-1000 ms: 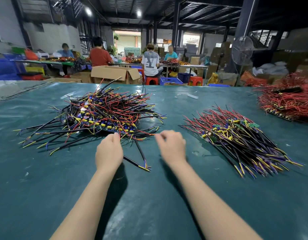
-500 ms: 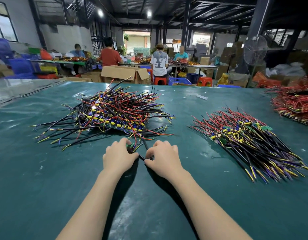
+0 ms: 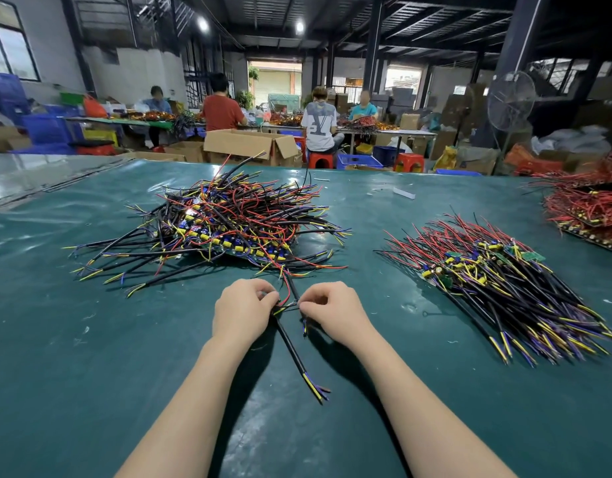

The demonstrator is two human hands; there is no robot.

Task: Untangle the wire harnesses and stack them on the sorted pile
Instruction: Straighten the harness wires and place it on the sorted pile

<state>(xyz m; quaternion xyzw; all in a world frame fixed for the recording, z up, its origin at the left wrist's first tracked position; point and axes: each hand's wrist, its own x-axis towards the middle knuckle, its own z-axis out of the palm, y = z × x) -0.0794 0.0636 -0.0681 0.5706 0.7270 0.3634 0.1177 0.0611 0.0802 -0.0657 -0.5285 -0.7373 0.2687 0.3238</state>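
Just in front of the tangled heap (image 3: 235, 225), your left hand (image 3: 244, 310) and right hand (image 3: 332, 310) are both pinching one wire harness (image 3: 294, 353) in curled fingers, its red lead running into the heap, so a hard tug is risking dragging neighbours along.

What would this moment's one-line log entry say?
left hand: pinching harness | right hand: pinching harness | tangled pile: ahead-left | sorted pile: right
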